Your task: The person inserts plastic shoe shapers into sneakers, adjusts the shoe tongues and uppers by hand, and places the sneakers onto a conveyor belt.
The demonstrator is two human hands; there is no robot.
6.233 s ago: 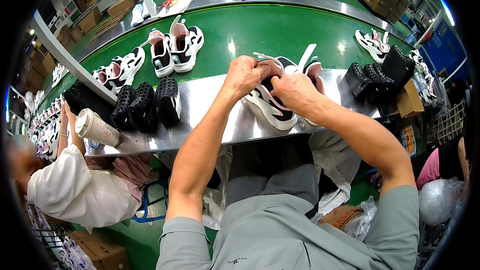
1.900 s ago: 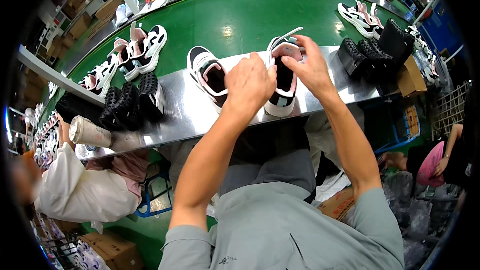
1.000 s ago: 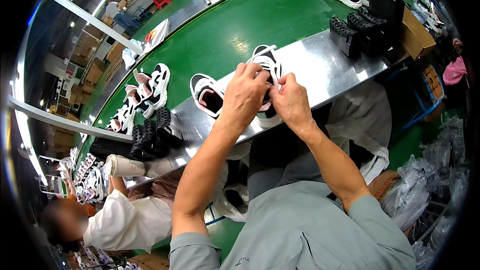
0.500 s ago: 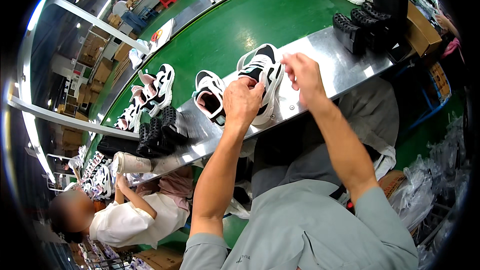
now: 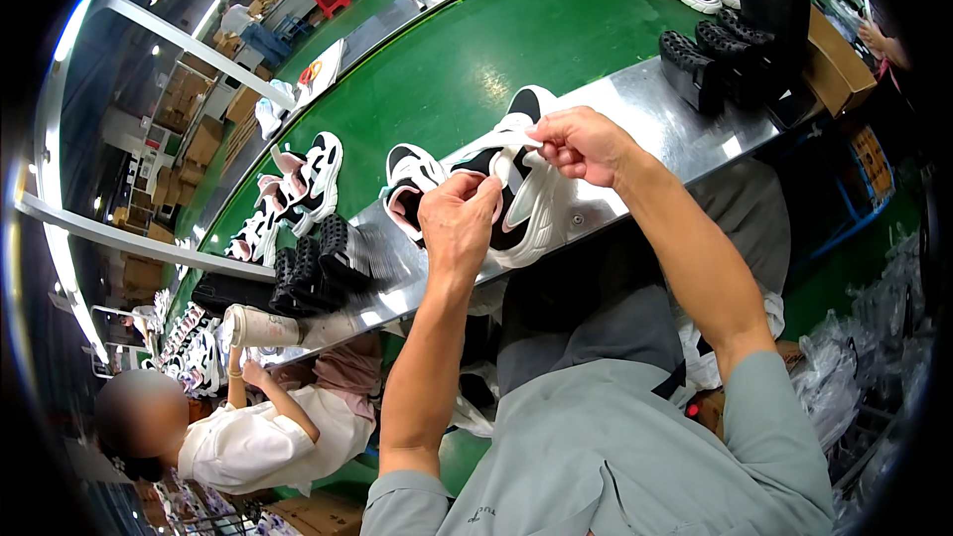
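A white, black and pink sneaker (image 5: 536, 208) sits on the metal ledge in front of me, tipped a little onto its side. My left hand (image 5: 457, 223) is closed at its opening, fingers pinching the collar or tongue; the fingertips partly hide which. Over the upper, my right hand (image 5: 588, 147) pinches the end of a white strap (image 5: 508, 140) and holds it taut across the shoe. Left of this, a matching sneaker (image 5: 405, 172) stands partly behind my left hand, touching nothing I can make out.
Black ridged shoe forms (image 5: 338, 243) stand left on the metal ledge (image 5: 640, 99), others (image 5: 685, 65) at right by a cardboard box (image 5: 839, 60). More sneakers (image 5: 316, 179) rest on the green belt (image 5: 447, 50). A co-worker in white (image 5: 268, 437) sits at left near a pale cup (image 5: 260, 326).
My right hand has moved left and down to the shoe and taken hold of the white strap. My left hand has shifted slightly left and down, and the sneaker has tilted.
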